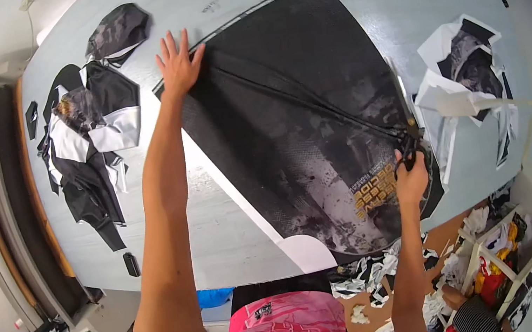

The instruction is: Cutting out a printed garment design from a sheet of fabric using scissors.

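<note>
A large black printed fabric panel (285, 113) lies on the pale table, with grey mottled patterning and gold lettering toward its near right part. My left hand (178, 64) rests on its far left corner, fingers spread and pressing flat. At the panel's right edge, my right hand (411, 179) grips a pair of dark scissors (409, 143) by the handles. The blades point away from me along that edge; whether they are apart is hard to see. Folds run diagonally across the cloth from my left hand toward the scissors. White margin shows along the panel's left side.
Cut black and white fabric pieces (85, 127) are heaped at the table's left. More white-edged offcuts (469, 66) lie to the right. Below the right end stands a bin of colourful scraps (502, 252), with scraps on the floor and a striped sleeve (479, 319) beside it.
</note>
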Demonstrator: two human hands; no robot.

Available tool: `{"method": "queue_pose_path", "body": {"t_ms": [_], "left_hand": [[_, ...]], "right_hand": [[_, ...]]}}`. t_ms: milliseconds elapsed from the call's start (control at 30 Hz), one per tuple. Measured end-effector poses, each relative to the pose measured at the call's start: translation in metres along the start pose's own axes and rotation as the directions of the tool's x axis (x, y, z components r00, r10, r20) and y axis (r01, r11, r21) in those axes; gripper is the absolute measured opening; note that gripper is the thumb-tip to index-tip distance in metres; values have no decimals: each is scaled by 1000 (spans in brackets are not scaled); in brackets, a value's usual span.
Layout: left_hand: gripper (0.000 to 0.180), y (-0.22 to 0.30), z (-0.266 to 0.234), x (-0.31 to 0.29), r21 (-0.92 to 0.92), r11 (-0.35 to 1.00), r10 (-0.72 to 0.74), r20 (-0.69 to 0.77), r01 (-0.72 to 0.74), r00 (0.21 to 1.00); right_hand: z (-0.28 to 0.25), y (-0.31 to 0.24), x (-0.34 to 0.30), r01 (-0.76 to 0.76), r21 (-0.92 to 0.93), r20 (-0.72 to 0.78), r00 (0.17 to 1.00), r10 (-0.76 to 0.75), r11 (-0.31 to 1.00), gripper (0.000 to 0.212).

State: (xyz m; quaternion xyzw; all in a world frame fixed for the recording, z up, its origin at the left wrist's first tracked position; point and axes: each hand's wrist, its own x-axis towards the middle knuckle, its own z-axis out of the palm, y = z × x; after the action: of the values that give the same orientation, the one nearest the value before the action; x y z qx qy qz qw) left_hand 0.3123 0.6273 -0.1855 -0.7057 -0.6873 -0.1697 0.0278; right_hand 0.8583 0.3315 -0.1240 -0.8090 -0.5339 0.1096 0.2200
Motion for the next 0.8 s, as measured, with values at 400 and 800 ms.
{"method": "queue_pose_path", "body": {"t_ms": [400, 800], "left_hand": [[92, -39, -3, -1, 70, 996, 45, 233, -63, 971], [86, -108, -7, -67, 55, 997, 43, 111, -49, 993]], "right_hand": [[33, -33, -45, -95, 14, 18, 995, 95, 995, 29], [-14, -59, -180, -178, 197, 7, 984, 180, 964, 30]]}}
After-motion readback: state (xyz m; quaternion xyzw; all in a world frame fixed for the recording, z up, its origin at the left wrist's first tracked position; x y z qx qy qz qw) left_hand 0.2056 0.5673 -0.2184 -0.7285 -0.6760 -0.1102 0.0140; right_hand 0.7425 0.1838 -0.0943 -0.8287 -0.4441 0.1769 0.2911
